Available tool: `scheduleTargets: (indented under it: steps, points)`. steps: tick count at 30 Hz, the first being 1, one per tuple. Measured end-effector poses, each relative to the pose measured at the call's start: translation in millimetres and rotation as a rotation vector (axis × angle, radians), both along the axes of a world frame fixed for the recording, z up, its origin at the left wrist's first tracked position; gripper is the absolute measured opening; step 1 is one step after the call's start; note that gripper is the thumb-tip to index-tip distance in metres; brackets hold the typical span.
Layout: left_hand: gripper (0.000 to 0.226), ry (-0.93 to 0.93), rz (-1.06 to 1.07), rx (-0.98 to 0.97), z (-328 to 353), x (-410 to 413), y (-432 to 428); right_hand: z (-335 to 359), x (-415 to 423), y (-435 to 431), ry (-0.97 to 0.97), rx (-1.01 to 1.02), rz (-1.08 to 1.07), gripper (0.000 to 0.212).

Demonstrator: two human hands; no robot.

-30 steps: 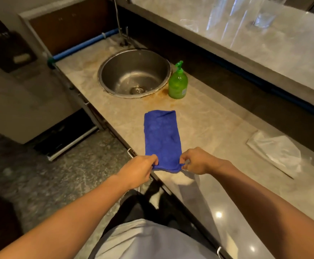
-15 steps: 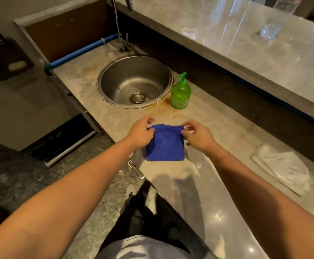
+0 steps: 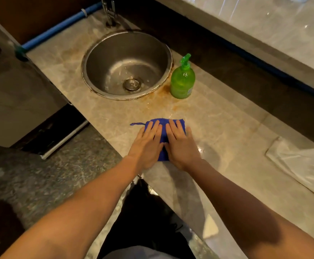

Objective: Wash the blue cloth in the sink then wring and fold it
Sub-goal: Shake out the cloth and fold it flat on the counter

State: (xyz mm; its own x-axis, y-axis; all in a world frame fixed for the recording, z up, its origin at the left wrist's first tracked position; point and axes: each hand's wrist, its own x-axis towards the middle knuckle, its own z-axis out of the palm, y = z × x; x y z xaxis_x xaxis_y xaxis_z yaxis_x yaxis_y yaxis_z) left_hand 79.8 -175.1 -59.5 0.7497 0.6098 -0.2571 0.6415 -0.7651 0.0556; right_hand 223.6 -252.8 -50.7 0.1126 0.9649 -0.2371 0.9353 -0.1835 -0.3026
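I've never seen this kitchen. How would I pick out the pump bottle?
Find the round steel sink set in the marble counter. Just right of its rim stands the bottle. It is the only translucent green thing, with a pump top.

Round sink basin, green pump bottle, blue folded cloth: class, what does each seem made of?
Round sink basin: brushed metal, probably stainless steel, with a dull grey sheen. Green pump bottle: translucent plastic, light glows through. Blue folded cloth: soft fuzzy fabric, perhaps microfibre.
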Motion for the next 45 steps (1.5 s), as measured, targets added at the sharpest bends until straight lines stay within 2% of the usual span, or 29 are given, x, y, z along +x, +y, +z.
scheduleTargets:
  steps: [4,14,23,27,29,36,45]
  points:
    - [0.080,0.089,-0.147,-0.023,-1,-8,23,-19,24,-13,-0.130,-0.040,0.021,0.078]
    - [0.097,0.227,-0.443,0.011,12,0,66,-15,-6,-11,-0.133,-0.144,-0.172,0.083]
    - [0.099,0.216,-0.728,0.067,8,10,126,-17,-46,16,-0.082,-0.142,-0.508,0.088]
    - [0.095,0.043,-0.925,0.092,-2,19,163,-19,-66,44,-0.098,-0.141,-0.709,0.093]
    - [0.095,0.032,-1.011,0.076,-5,20,179,-17,-77,58,-0.126,-0.210,-0.778,0.091]
    - [0.099,0.063,-0.987,0.050,-7,-15,202,-15,-114,81,-0.162,-0.263,-0.766,0.087]
    - [0.100,0.168,-0.958,0.014,4,-8,196,-5,-115,79,-0.176,-0.305,-0.733,0.090]
